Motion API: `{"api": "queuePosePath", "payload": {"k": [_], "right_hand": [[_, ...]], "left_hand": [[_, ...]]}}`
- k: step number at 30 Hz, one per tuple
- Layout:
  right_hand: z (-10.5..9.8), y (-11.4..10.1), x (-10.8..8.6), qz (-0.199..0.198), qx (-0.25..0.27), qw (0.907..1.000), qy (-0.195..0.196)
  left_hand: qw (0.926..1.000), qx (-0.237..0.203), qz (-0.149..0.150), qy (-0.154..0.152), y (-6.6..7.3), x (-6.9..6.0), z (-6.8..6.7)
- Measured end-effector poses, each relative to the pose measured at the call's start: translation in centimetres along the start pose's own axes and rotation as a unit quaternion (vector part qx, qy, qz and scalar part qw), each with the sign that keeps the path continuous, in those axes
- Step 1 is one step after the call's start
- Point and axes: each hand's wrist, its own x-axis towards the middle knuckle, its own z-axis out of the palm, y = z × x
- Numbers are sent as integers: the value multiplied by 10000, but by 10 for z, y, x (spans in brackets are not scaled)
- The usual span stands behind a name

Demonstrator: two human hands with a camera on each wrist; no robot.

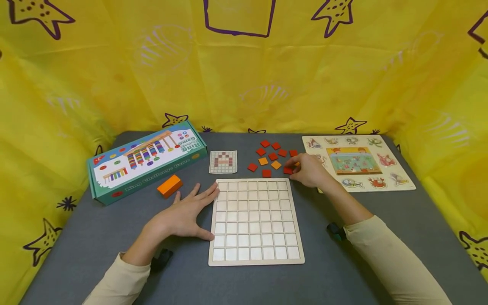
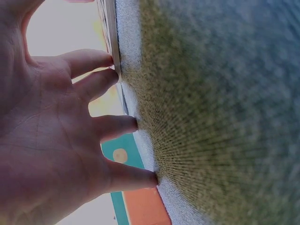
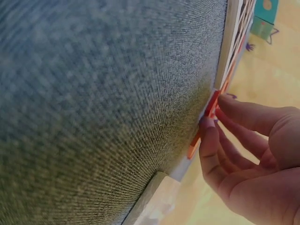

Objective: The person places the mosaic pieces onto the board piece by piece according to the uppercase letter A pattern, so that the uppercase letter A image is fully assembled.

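A wooden grid board (image 1: 251, 217) with pale square cells lies in the middle of the table. My left hand (image 1: 187, 216) rests at its left edge, fingers spread, with the thumb and some fingertips touching the frame. In the left wrist view those fingers (image 2: 126, 123) are straight. Beyond the board's top right corner, my right hand (image 1: 309, 170) pinches a red square tile (image 3: 212, 103) between thumb and index finger, low at the table. Several red tiles (image 1: 273, 156) and a few orange tiles (image 1: 276, 164) lie scattered to the left of that hand.
A small pattern card (image 1: 223, 162) lies behind the board. At the left are a green game box (image 1: 148, 161) and an orange block (image 1: 170, 186). A sea-animal puzzle board (image 1: 396, 169) lies at the right, close to my right forearm. Yellow cloth (image 1: 236, 63) hangs around the table.
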Motion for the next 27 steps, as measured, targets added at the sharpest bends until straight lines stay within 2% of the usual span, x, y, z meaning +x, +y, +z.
{"api": "queuePosePath", "payload": {"k": [15,27], "right_hand": [[1,0,3,33,20,9999,111],[2,2,7,51,184,9998,17]], "left_hand": [[10000,4,-67,15,-1,0,-2],[9999,-99,-19,-18,0,-2,-1]]}}
